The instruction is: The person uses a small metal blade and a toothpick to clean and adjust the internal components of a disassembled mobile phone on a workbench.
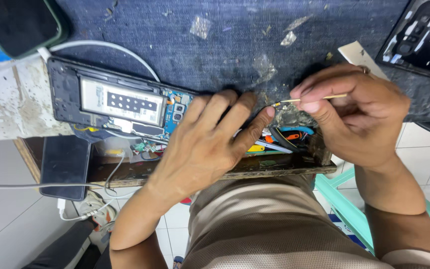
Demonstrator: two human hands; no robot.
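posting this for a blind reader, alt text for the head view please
The right hand pinches a thin stick while the left hand presses flat on a dark bench. An opened phone lies to the left.

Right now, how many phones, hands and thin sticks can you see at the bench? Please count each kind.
Phones: 3 (opened phone, dark phone, black phone)
Hands: 2 (left hand, right hand)
Thin sticks: 1 (stick pinched in the right hand)
Total: 6
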